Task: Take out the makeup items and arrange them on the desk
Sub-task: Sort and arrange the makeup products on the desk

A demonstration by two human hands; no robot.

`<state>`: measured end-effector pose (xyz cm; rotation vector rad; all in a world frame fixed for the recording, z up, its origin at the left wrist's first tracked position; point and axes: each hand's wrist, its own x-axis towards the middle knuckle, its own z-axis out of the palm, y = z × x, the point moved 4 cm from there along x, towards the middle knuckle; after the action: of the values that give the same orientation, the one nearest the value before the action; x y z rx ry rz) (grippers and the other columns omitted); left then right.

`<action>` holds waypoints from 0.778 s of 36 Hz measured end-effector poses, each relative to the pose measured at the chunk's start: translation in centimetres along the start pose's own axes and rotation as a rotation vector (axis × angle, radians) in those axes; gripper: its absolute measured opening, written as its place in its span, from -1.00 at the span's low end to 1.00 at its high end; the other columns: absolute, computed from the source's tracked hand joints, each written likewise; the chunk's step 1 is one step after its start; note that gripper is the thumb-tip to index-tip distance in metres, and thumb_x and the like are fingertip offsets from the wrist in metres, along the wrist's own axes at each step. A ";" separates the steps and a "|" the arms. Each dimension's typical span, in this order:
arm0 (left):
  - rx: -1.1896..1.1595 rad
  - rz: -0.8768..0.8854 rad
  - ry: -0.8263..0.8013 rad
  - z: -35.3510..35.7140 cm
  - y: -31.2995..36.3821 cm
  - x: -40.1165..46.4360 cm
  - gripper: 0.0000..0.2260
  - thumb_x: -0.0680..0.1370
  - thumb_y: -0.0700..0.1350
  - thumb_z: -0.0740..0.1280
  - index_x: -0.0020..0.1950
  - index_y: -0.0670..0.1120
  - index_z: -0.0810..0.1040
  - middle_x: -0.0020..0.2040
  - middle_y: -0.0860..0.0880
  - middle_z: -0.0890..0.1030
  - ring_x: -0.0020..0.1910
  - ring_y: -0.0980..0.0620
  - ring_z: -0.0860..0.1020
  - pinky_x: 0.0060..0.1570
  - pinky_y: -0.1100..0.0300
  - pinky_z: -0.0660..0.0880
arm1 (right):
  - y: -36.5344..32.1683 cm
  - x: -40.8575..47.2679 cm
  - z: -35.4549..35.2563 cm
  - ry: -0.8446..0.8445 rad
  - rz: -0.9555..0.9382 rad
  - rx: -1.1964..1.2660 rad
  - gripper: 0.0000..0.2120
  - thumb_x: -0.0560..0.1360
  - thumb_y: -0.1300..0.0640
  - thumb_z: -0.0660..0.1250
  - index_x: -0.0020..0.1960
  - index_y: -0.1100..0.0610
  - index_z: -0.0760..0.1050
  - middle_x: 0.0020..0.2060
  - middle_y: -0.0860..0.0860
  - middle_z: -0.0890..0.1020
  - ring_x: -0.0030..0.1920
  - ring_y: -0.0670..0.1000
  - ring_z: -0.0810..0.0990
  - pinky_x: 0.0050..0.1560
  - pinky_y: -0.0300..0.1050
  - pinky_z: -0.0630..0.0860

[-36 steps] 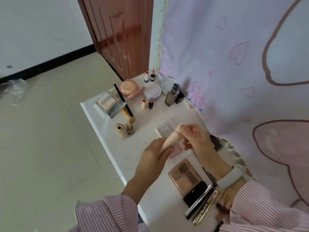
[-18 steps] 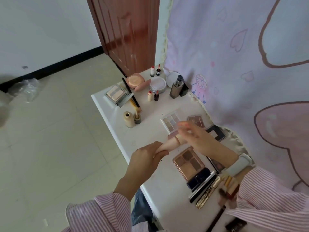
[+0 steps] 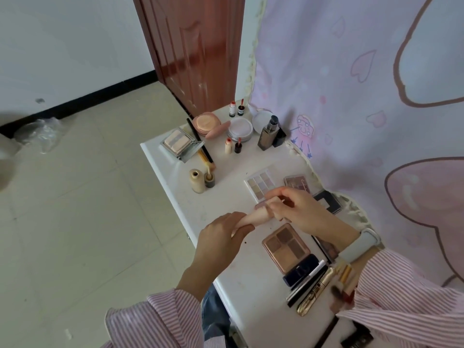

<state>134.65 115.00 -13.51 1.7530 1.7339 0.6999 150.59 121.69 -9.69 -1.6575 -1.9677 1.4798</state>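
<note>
Above the middle of the white tabletop (image 3: 173, 169), head view: the left hand (image 3: 221, 237) and the right hand (image 3: 298, 209) hold between them a pale peach, soft-looking tube (image 3: 253, 217). The left fingers (image 3: 242, 228) curl round its near end; the right fingers (image 3: 276, 194) pinch its far end, where a thin stick shows at the thumb. The tube lies tilted, clear of the surface.

Just behind the hands lies a white multi-pan eyeshadow palette (image 3: 261, 184), with a mauve lidded palette (image 3: 297, 183) beside it. Just in front of the hands lies a rose-gold four-pan brown eyeshadow palette (image 3: 285, 246), touching a dark navy rectangular case (image 3: 301, 268). Near the right sleeve lies a gold mascara tube (image 3: 316, 291).

Toward the far end of the tabletop stand a beige round bottle (image 3: 197, 180) and a small dark open pot (image 3: 209, 180), side by side. Behind them lie a silver open compact with a pale powder pan (image 3: 179, 144) and a round peach compact (image 3: 206, 123). A clear round jar with a white lid (image 3: 239, 129) and a square brown glass foundation bottle with a dark pump (image 3: 267, 134) stand near the pink cartoon-printed curtain (image 3: 351, 71).
</note>
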 end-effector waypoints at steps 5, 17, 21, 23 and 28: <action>-0.361 -0.350 -0.153 1.1 -1.7 0.4 -0.81 0.55 -0.02 0.29 -0.09 -0.13 0.55 -0.26 -0.02 0.58 -0.25 0.00 0.53 -0.26 0.24 0.42 | 0.6 0.7 -2.8 0.199 -0.013 0.144 -0.75 0.53 0.22 0.24 0.19 0.02 0.46 0.03 -0.04 0.54 0.00 -0.11 0.53 -0.08 -0.30 0.54; -0.602 -0.658 0.020 4.0 -1.5 4.6 -0.70 0.59 -0.14 0.18 0.32 -0.14 0.35 0.07 -0.01 0.48 -0.10 0.06 0.52 -0.36 0.35 0.47 | 4.8 4.5 -2.8 0.334 0.226 0.322 -0.77 0.48 0.30 0.27 0.10 0.11 0.51 0.10 0.11 0.54 0.06 0.07 0.54 0.14 0.02 0.52; -0.596 -0.693 0.201 4.2 -1.8 6.9 -0.69 0.60 -0.16 0.17 0.34 -0.17 0.33 0.07 -0.02 0.48 -0.12 0.06 0.50 -0.34 0.34 0.43 | 4.4 6.9 -2.7 0.417 0.198 0.286 -0.66 0.49 0.25 0.28 0.26 0.13 0.45 0.07 0.02 0.52 0.07 0.00 0.50 0.05 -0.12 0.49; -0.573 -0.696 0.247 4.4 -1.9 7.8 -0.71 0.60 -0.18 0.16 0.32 -0.18 0.34 0.05 -0.02 0.48 -0.08 0.02 0.53 -0.24 0.23 0.51 | 4.0 8.5 -2.6 0.438 0.169 0.228 -0.64 0.48 0.21 0.29 0.27 0.12 0.44 0.05 -0.01 0.52 0.07 -0.02 0.50 0.07 -0.13 0.49; -0.465 -0.713 0.318 4.6 -2.5 9.3 -0.62 0.59 -0.22 0.11 0.43 -0.13 0.25 0.14 -0.15 0.55 0.04 -0.17 0.53 -0.02 0.01 0.52 | 2.6 12.5 -1.8 0.455 0.068 0.102 -0.70 0.49 0.21 0.29 0.22 0.18 0.48 0.04 0.06 0.58 0.01 -0.05 0.50 0.01 -0.27 0.37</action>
<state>136.41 124.17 -18.72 0.6634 2.0122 0.9727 148.89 132.67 -16.23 -1.8319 -1.5806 1.0749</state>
